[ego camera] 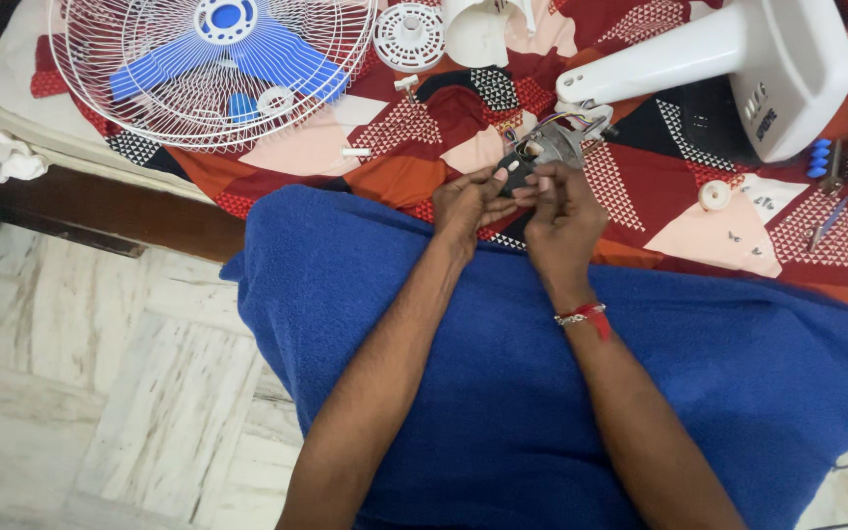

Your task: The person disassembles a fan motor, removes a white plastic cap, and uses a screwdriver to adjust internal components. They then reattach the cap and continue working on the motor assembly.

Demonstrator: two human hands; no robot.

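Observation:
Both my hands meet over the edge of a bed, above my blue-clad lap. My left hand (468, 204) pinches a small black block-shaped part (514, 172) that hangs by coloured wires from a grey metal fan motor (556, 144). My right hand (561, 218) grips the same black part from the other side, fingertips touching it. The motor lies on the patterned red bedspread (424, 118), joined to the white fan stand (709, 59).
A white wire fan guard (130, 108) with blue blades (223, 54) lies at the top left. Small white plastic fan parts (409, 37), a white knob (715, 194), several screws (746, 243) and hand tools (829, 221) rest on the bedspread. Marble floor (100, 393) lies to the left.

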